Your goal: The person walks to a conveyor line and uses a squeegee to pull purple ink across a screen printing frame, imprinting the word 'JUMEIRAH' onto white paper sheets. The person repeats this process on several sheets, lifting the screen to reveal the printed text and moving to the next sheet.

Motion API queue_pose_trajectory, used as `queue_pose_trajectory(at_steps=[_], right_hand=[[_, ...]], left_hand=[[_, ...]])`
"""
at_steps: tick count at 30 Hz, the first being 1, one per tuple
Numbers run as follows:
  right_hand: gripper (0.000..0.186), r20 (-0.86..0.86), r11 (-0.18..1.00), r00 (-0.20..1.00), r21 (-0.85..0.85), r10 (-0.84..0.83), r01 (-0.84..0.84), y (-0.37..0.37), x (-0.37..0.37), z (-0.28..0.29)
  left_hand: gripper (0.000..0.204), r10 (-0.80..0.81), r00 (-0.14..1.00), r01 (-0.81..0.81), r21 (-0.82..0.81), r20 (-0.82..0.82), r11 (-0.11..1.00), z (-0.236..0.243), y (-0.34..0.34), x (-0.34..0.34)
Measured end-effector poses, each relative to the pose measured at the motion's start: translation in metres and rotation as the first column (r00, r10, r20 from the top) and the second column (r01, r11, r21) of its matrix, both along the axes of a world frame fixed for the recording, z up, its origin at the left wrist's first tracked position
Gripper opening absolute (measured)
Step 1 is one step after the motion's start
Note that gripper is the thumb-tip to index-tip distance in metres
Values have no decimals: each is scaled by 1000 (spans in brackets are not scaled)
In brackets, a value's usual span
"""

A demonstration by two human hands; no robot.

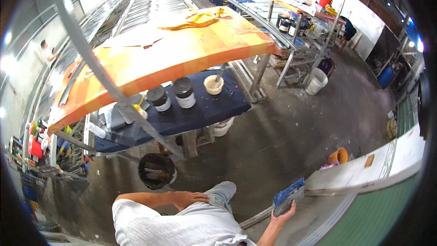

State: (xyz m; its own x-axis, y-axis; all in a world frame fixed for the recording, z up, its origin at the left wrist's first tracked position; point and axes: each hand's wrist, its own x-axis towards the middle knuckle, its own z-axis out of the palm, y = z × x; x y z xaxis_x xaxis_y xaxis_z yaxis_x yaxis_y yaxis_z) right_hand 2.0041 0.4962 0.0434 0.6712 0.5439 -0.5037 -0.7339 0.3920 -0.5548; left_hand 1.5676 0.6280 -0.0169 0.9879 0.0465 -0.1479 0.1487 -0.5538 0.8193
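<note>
My right hand [284, 215], at the lower right, is closed around the lower edge of a squeegee [287, 197]. It looks like a flat, grey block with thick blue ink along its upper edge. The squeegee is held up in the air, near a white ledge [350, 176]. My left hand [189, 199] lies flat against my light trousers at the hip, with fingers stretched out and nothing seen in it.
Ahead stands a table with an orange cover [218, 48]. Its dark lower shelf [205, 117] bears two black-lidded jars [184, 93] and a cream tub [213, 85]. A black bucket [157, 171] and a white bucket [316, 81] stand on the floor. Two people are farther off.
</note>
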Motion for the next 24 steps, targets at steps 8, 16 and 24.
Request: queue_pose_trajectory(at_steps=[8,16,24], right_hand=[[33,-13,998,999,50,-39,40,116,184,-5],[37,-127,939,966,236,-225,250,159,380,13],[38,-148,913,916,116,-373,391,221,591,-62]], left_hand=[[125,-122,978,116,-46,-170,992,-10,154,239],[69,195,977,-207,645,91,735,121,375,631],[43,213,965,-214,13,-150,977,-42,501,933]])
